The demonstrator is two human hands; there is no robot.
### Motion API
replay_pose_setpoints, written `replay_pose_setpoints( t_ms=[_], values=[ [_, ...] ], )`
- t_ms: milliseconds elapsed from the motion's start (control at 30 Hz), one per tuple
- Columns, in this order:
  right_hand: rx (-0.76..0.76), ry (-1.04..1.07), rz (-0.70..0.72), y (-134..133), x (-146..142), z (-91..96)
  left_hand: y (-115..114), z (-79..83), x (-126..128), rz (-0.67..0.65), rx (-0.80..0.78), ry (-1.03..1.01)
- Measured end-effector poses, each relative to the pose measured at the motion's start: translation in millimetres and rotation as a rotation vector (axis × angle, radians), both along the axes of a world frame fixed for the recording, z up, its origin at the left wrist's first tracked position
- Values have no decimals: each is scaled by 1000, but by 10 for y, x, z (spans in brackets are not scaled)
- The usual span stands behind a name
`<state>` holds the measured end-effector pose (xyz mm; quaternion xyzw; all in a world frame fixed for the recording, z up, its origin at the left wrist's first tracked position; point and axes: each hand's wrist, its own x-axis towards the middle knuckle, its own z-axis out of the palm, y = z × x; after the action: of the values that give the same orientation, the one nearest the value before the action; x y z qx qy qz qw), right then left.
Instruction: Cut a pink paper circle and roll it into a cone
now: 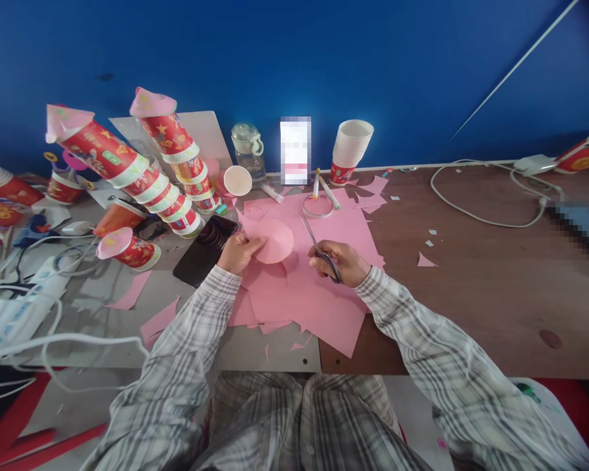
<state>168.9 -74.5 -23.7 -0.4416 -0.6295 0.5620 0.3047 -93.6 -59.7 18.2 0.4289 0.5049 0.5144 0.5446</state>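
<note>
Here we hold a pink paper disc (276,241) and scissors (315,243).
Our left hand (236,252) pinches the disc's nine o'clock edge, fingers closed on the thin, matte paper; our right hand (338,263), at three o'clock of it, is wrapped through the dark handles, slim metal blades pointing to eleven o'clock. Pink sheets (319,307) lie beneath, a glossy black phone (203,252) at nine o'clock.

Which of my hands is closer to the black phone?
Left. The left hand sits beside the black phone, holding a pink paper circle; the right hand, gripping scissors, is farther beyond that circle.
</note>
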Motion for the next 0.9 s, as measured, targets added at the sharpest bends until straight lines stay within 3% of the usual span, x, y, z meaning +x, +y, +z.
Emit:
replay_pose_setpoints(
  t_ms=[133, 367, 600, 767, 900],
  values=[
    [48, 21, 0, -41, -42, -73, 4, 23, 58, 137, 46, -127],
    [301, -35, 84, -76, -161, -220, -3, 41, 107, 253, 80, -206],
    [242, 27, 100, -60, -200, -270, -8, 86, 139, 316, 63, -288],
    [288, 27, 62, -83, -289, -356, -3, 76, 166, 412, 47, -308],
    [206, 143, -70, -91, -316, -317, -5, 46, 178, 437, 62, -229]
  ],
)
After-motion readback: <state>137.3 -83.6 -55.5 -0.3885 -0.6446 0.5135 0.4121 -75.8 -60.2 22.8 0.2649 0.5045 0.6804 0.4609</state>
